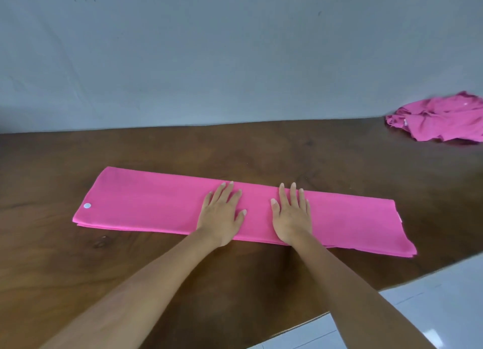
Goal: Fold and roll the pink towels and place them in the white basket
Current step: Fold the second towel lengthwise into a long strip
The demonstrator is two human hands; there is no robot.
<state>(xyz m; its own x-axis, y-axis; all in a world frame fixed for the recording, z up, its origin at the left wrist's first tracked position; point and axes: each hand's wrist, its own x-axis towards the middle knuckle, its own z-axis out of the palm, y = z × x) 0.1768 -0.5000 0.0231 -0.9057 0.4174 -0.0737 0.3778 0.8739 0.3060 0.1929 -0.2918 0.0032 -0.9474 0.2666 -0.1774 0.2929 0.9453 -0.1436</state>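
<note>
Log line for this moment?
left hand: flat on folded towel | right hand: flat on same | crumpled towel: far right | roll: not started

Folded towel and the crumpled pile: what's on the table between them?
Nothing: the head view shows bare wooden table between the folded towel and the crumpled pile.

Your one wide head camera looks forward and down, close in, from the near edge of the table (78,165) toward the wall (235,61).

A dark wooden table (261,149) bears a folded pink towel (156,204) and a crumpled pink heap (441,123).
</note>
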